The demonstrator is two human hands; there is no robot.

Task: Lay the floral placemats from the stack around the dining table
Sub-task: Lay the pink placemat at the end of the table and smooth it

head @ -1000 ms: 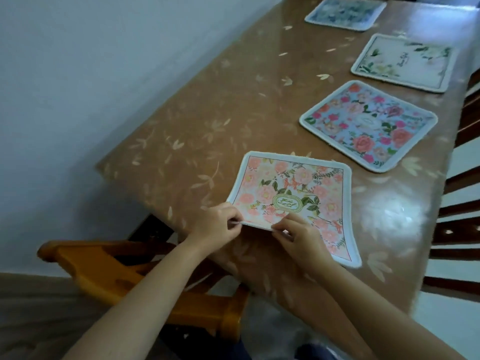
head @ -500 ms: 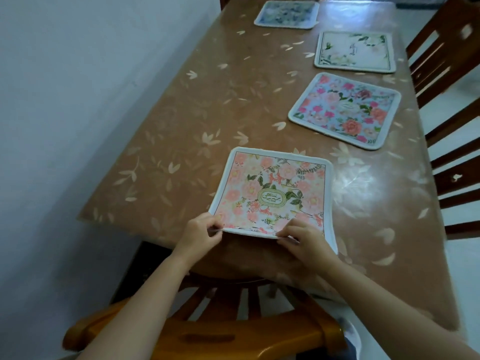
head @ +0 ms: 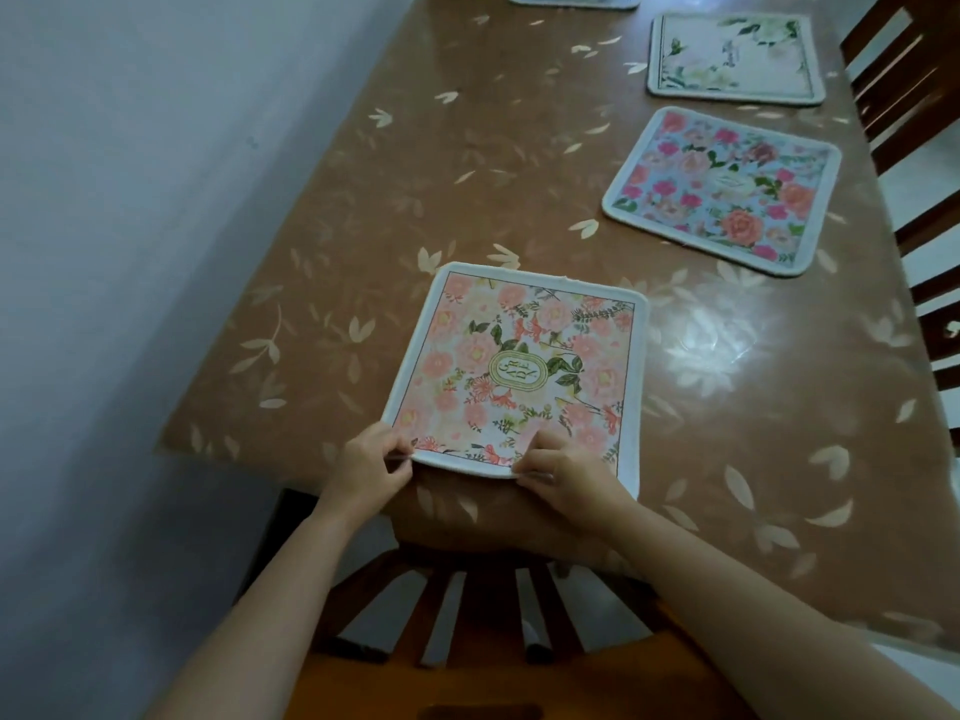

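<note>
The person's left hand [head: 371,467] and right hand [head: 563,470] each pinch the near edge of a pink floral placemat [head: 519,371], fingers [head: 535,443] curled and closed on its white border. The mat lies flat on the brown counter [head: 363,200] near its close end, with the pinched edge slightly raised. Farther along the right side lie a blue-and-pink placemat [head: 722,192], then a white leafy placemat [head: 735,57], well apart from each other. A wooden chair [head: 493,667] stands below the hands.
</note>
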